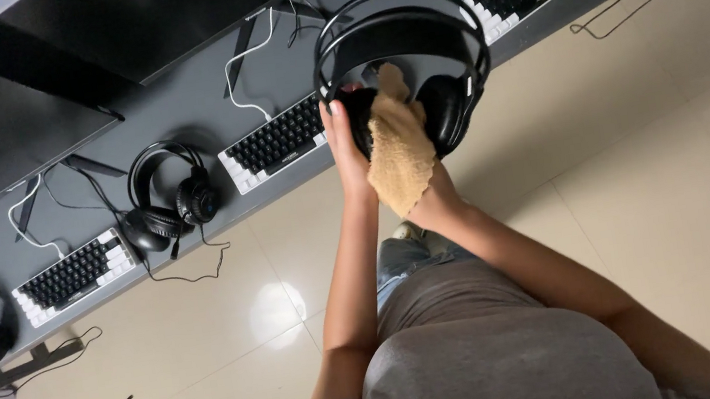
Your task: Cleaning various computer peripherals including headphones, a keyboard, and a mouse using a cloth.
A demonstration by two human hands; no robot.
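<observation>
Left hand is clenched on the left ear cup of a black over-ear headset, thumb on the outside, holding it up in the air over the front edge of the dark desk. Right hand is mostly hidden under a tan cleaning cloth; it seems to be gripping the cloth and pressing it between the two ear cups, though the fingers are not visible, so that is a guess.

To do the wipe well: keep the left grip firm on the cup so the headband does not swing, work the cloth in short strokes over the pad and into the seam, and turn the headset rather than twisting the wrist. Keep the cloth's loose end off the cable.

Headset sits above and ahead of both hands, band arching away from the body, cups at hand level, cloth touching the inner cup faces.

Nearby on the desk: a black-and-white keyboard just behind the left hand, and another headset lying further left.
</observation>
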